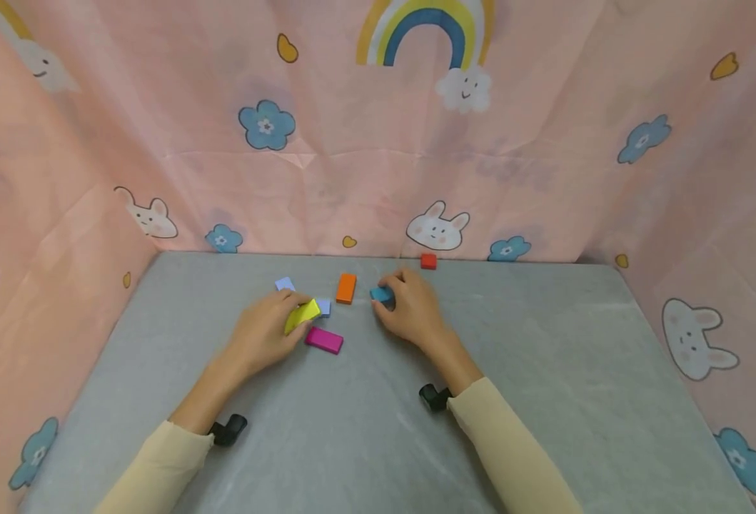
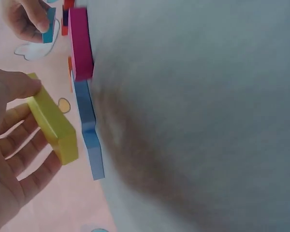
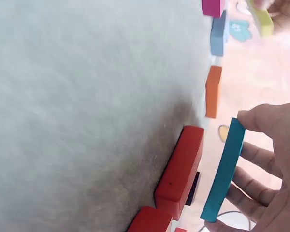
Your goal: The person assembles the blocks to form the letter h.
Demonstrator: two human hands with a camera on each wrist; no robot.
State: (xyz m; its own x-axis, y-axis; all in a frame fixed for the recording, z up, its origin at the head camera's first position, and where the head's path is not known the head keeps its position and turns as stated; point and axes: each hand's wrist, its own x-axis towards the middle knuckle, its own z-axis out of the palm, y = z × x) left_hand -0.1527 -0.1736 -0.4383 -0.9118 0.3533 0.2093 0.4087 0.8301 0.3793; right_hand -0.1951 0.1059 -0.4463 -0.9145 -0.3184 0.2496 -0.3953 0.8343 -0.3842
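Note:
My left hand (image 1: 263,332) pinches a yellow block (image 1: 303,315) between thumb and fingers, lifted off the grey table. Beneath and beside it are light blue pieces (image 1: 324,308), partly covered in the head view; the left wrist view shows two light blue blocks (image 2: 85,108) in line. My right hand (image 1: 412,310) grips a teal block (image 1: 381,294) by its ends, also raised, as the right wrist view shows. Near that hand lie red blocks (image 3: 180,171) and a dark block (image 3: 193,188); the head view shows just one red block (image 1: 428,261).
A magenta block (image 1: 324,340) lies just right of the left hand. Between the hands, an orange block (image 1: 346,288) rests on the grey table (image 1: 577,371). Pink printed cloth (image 1: 339,185) hangs behind the table and along both sides.

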